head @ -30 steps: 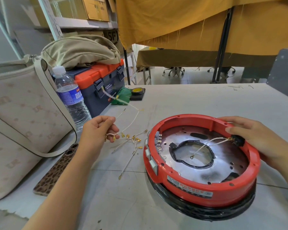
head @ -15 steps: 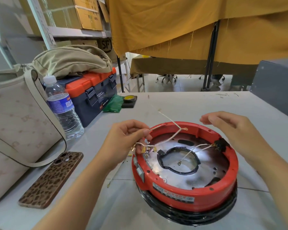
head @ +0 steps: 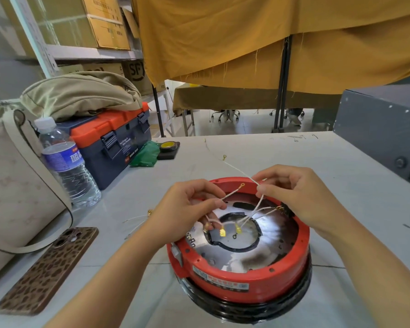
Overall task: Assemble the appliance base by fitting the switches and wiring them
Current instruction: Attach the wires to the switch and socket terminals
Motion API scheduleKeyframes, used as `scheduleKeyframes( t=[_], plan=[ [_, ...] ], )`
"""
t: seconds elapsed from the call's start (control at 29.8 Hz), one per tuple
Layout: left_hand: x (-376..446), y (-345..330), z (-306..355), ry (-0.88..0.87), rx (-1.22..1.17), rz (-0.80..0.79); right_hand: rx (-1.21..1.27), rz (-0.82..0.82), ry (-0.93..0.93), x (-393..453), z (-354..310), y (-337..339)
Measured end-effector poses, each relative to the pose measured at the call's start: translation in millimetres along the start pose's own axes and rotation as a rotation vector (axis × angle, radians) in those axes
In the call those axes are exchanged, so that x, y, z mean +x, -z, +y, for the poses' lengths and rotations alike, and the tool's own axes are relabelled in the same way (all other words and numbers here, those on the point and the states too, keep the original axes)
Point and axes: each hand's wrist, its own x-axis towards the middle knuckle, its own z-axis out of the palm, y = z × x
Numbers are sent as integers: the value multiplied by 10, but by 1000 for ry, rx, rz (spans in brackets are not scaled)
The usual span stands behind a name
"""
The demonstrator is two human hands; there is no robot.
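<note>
A round red appliance base [head: 251, 278] with a shiny metal floor and a black ring underneath sits on the table in front of me. Above its open top, my left hand [head: 187, 207] pinches a bundle of white wires [head: 232, 221] with brass terminals that hang into the base. My right hand [head: 301, 197] pinches one long white wire [head: 239, 171] from the same bundle near the far rim. A black switch [head: 287, 210] with two wires attached is fitted in the right side of the rim, partly hidden by my right hand. Loose spare wires [head: 137, 218] lie left of the base.
A leopard-print phone [head: 47, 268] lies at the front left. Behind it stand a cream bag [head: 14, 185], a water bottle [head: 66, 162] and a blue and orange toolbox [head: 114, 138]. A grey box [head: 384, 129] sits at the far right. A green bag and tape roll [head: 168, 145] lie behind.
My left hand carried the wires from the table to above the base. My right hand left the switch, rose to the far rim and took hold of one wire.
</note>
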Motion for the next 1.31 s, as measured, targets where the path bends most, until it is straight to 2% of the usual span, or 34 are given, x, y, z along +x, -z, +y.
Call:
scheduleKeyframes(
  t=[0.1, 0.17, 0.34, 0.54, 0.97, 1.31],
  plan=[
    [18, 27, -5, 26, 114, -40, -14, 14, 16, -2, 9, -8],
    [43, 40, -10, 8, 124, 35, -27, 11, 12, -8, 10, -18],
    [106, 56, -2, -18, -161, 299, -7, -1, 15, -21, 1, -47],
    [109, 83, 16, -20, -351, 433, -7, -2, 23, -25, -5, -35],
    [73, 129, 26, -60, -389, 392, -28, -6, 36, -27, 0, -51],
    [79, 137, 10, -29, -379, 467, -28, 9, 29, -31, -12, -49]
  ],
)
